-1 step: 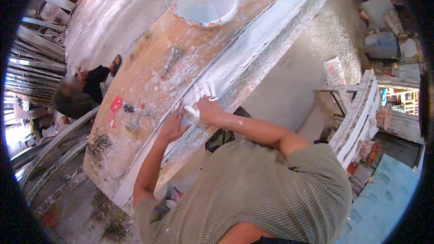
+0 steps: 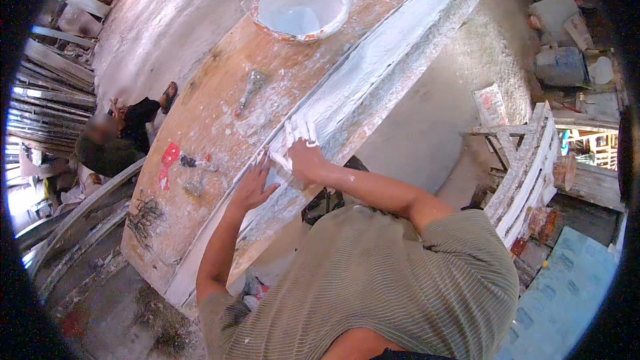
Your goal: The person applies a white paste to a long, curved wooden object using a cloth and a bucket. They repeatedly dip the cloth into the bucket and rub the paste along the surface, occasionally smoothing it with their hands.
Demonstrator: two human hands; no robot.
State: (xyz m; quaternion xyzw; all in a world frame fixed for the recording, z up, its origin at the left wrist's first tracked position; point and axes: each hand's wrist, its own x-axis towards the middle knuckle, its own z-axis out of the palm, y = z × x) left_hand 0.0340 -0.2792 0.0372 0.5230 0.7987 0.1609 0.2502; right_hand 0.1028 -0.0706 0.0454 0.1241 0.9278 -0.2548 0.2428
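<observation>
A long, narrow moulding (image 2: 380,57), wet and white like plaster, runs diagonally along the near edge of the wooden board. My right hand (image 2: 306,158) lies on it with fingers stretched out and coated in thick white paste. Beside it, to the left, my left hand (image 2: 251,189) rests with spread fingers on the strip's long edge, its fingertips close to the right hand. I see no tool in either hand.
On the board (image 2: 200,103) stand a white-lined basin (image 2: 302,8), a paste-crusted tool (image 2: 251,92), a red scrap (image 2: 168,163) and tangled dark fibres (image 2: 145,217). Another person (image 2: 107,141) sits at the left. White-crusted frames (image 2: 523,173) and a blue panel (image 2: 567,293) stand at the right.
</observation>
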